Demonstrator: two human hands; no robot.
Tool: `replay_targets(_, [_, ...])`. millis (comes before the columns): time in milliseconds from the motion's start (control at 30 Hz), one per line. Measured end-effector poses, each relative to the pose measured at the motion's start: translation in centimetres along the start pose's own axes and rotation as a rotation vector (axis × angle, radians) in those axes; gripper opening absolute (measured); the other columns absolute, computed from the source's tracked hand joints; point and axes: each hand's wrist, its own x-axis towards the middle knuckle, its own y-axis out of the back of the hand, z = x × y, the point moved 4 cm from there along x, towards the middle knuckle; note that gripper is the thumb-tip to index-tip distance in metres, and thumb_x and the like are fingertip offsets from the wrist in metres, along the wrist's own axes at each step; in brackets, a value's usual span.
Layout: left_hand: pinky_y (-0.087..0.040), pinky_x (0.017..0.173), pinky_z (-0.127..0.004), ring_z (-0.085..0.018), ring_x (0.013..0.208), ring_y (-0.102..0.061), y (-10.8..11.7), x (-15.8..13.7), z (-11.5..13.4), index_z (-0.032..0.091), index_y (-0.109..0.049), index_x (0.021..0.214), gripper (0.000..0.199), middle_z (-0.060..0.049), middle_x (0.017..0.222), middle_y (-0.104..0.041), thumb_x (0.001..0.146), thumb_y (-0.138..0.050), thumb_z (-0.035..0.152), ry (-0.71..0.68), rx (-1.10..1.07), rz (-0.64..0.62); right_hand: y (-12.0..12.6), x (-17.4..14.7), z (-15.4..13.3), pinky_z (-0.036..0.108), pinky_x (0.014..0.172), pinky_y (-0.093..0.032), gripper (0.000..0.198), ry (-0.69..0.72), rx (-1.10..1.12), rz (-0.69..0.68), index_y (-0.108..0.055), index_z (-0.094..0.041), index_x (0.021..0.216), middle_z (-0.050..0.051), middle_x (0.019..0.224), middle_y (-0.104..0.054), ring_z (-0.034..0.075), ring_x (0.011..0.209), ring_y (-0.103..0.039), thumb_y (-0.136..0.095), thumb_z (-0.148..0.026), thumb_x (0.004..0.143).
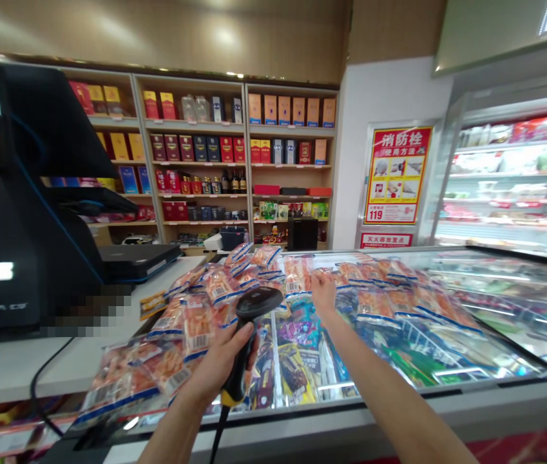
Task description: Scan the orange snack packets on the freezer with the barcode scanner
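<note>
The barcoded clear plastic packet of orange-pink food point(295, 276) lies on the glass freezer top point(428, 361), just left of the right hand's point(324, 294) curled fingers, their grip unclear, while the left hand's point(225, 357) fingers wrap the black pistol-shaped scanner point(259, 300).

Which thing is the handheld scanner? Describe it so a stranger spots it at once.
Find the glass-topped freezer spread with clear packets. Over its left part, the person's left hand grips the scanner by its handle. Unlike the blue-edged packets nearby, it is black, with yellow at the handle's base and a cord hanging below.
</note>
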Motion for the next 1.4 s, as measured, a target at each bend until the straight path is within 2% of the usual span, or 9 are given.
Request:
replay_targets(200, [-0.036,0.045,-0.020,-0.008,0.044,-0.045,-2.9,2.0,-0.2,0.016,-0.050,0.067,0.028,0.002,0.052,-0.051,0.072,-0.046,0.043,-0.043,0.035,-0.088,5.5,2.1,2.8,0.024,0.056,-0.035,0.036,-0.030,-0.064,0.083,-0.062,-0.013,0.070,0.006,0.064,-0.062,0.017,0.060,-0.052,-0.038,-0.039,0.069])
replay_targets(500, [-0.033,0.045,-0.020,-0.007,0.042,-0.043,-6.2,2.9,-0.1,0.016,-0.050,0.063,0.029,0.003,0.048,-0.050,0.073,-0.045,0.042,-0.067,0.059,-0.170,16.4,6.3,7.9,0.032,0.062,-0.036,0.039,-0.169,-0.540,0.252,-0.065,-0.013,0.077,0.012,0.075,-0.062,0.023,0.071,-0.053,-0.039,-0.041,0.072])
replay_targets(667, [-0.033,0.045,-0.020,-0.007,0.043,-0.043,-6.2,3.0,-0.4,0.016,-0.048,0.061,0.029,0.003,0.047,-0.049,0.073,-0.044,0.042,-0.058,0.050,-0.170,19.1,6.7,8.6,0.040,0.071,-0.034,0.034,-0.210,-0.827,0.261,-0.060,-0.015,0.094,0.014,0.096,-0.057,0.027,0.092,-0.046,-0.037,-0.031,0.074])
replay_targets(767, [-0.033,0.045,-0.021,-0.008,0.044,-0.044,-6.0,3.1,-0.5,0.017,-0.047,0.063,0.027,0.003,0.052,-0.052,0.072,-0.045,0.043,-0.045,0.036,-0.167,18.3,6.2,8.3,0.044,0.079,-0.031,0.042,-0.085,-0.928,0.238,-0.044,-0.017,0.115,0.012,0.115,-0.046,0.026,0.101,-0.040,-0.035,-0.024,0.075])
replay_targets(900, [-0.034,0.046,-0.021,-0.009,0.045,-0.044,-5.6,2.9,-0.4,0.016,-0.048,0.064,0.029,0.002,0.053,-0.053,0.071,-0.045,0.044,-0.033,0.058,-0.147,15.7,5.4,8.7,0.051,0.085,-0.024,0.036,0.082,-1.029,-0.075,-0.050,-0.021,0.106,0.009,0.118,-0.044,0.026,0.107,-0.036,-0.030,-0.030,0.078])
replay_targets(1000, [-0.034,0.046,-0.021,-0.009,0.045,-0.045,-5.1,2.7,-0.4,0.016,-0.050,0.063,0.030,0.002,0.050,-0.051,0.071,-0.045,0.044,-0.026,0.079,-0.129,15.3,5.3,9.7,0.055,0.086,-0.019,0.037,0.060,-1.084,-0.208,-0.051,-0.020,0.105,0.011,0.113,-0.048,0.027,0.108,-0.036,-0.029,-0.031,0.078])
replay_targets(1200, [-0.036,0.044,-0.021,-0.008,0.043,-0.045,-2.4,1.9,0.0,0.015,-0.050,0.066,0.028,0.002,0.050,-0.051,0.069,-0.049,0.043,-0.036,0.009,-0.040,14.5,4.9,8.0,0.054,0.090,-0.016,0.041,0.107,-1.041,-0.084,-0.045,-0.019,0.113,0.010,0.124,-0.038,0.026,0.115,-0.028,-0.025,-0.031,0.079])
replay_targets(1267, [-0.036,0.042,-0.020,-0.008,0.043,-0.046,-1.0,1.3,0.3,0.015,-0.050,0.067,0.027,0.002,0.052,-0.051,0.068,-0.052,0.042,-0.016,-0.012,0.019,12.5,3.9,6.1,0.053,0.092,-0.014,0.041,0.179,-0.964,-0.086,-0.043,-0.020,0.115,0.009,0.128,-0.034,0.025,0.118,-0.025,-0.026,-0.033,0.080])
replay_targets(1400, [-0.037,0.040,-0.019,-0.008,0.044,-0.047,2.6,-0.2,0.6,0.015,-0.050,0.068,0.029,0.002,0.053,-0.052,0.066,-0.053,0.043,0.023,-0.011,0.149,6.3,0.0,2.0,0.048,0.093,-0.016,0.040,0.279,-0.746,-0.255,-0.043,-0.022,0.115,0.007,0.126,-0.037,0.022,0.117,-0.028,-0.028,-0.035,0.080])
